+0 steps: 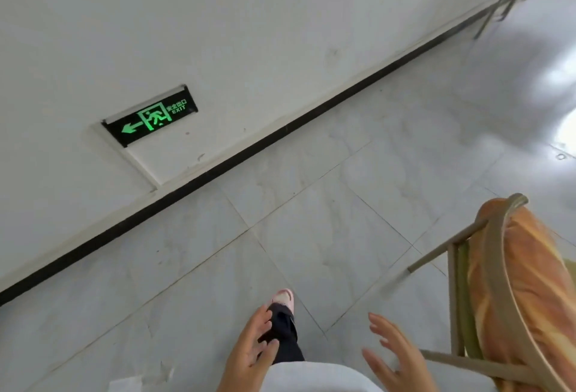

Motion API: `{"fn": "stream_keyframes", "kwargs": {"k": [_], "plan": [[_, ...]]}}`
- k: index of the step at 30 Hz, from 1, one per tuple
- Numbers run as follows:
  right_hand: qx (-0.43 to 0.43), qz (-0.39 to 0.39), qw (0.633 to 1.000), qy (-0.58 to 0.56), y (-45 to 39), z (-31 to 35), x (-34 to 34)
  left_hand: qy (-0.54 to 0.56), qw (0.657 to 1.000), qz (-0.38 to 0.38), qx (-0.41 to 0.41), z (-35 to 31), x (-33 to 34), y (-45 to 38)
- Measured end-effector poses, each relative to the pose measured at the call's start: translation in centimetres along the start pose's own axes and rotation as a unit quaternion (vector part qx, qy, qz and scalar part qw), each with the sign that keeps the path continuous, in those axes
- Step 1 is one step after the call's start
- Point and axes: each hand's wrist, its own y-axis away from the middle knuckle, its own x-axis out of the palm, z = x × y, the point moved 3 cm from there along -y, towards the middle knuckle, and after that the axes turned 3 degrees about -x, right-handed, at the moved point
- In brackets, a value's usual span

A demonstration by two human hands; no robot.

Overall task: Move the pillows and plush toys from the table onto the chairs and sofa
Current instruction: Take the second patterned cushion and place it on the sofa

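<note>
One bread-shaped pillow (pixel 526 292) sits on the chair (pixel 495 267) right of both hands, left hand (pixel 249 351) and right hand (pixel 394 352), open and empty; more may wait.

Wooden chair (pixel 501 270) on pale tiled floor (pixel 311 235), baguette-shaped pillow (pixel 536 292) propped against its curved backrest

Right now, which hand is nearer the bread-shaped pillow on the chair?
Right. The right hand hovers open just left of the bread-shaped pillow; the left hand is farther left, over the leg.
</note>
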Motion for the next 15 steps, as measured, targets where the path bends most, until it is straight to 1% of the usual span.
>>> {"fn": "stream_keyframes", "kwargs": {"k": [2,4,6,8,11,13,15], "plan": [[0.016,-0.031,0.999,0.024,-3.7,-1.0,-1.8,-0.004,1.0,0.004,0.001,-1.6,0.6,-5.6],[0.044,-0.065,0.997,0.011,-8.8,-1.2,-3.5,-0.006,1.0,0.011,-0.002,-4.1,1.4,-12.1],[0.057,-0.099,0.993,-0.012,-14.8,-0.6,-5.4,-0.007,0.999,0.034,0.015,-7.5,2.5,-18.8],[0.064,-0.132,0.988,-0.041,-20.8,0.9,-7.7,-0.026,0.996,0.071,0.039,-11.9,3.9,-25.2],[0.066,-0.168,0.983,-0.036,-27.8,3.6,-11.4,-0.085,0.981,0.157,0.073,-18.5,7.3,-34.2],[0.071,-0.202,0.975,-0.056,-30.9,3.5,-13.3,-0.104,0.971,0.199,0.083,-22.0,10.1,-39.5],[0.095,-0.235,0.965,-0.065,-33.9,2.5,-15.6,-0.112,0.965,0.221,0.086,-24.6,13.6,-44.2]]}}
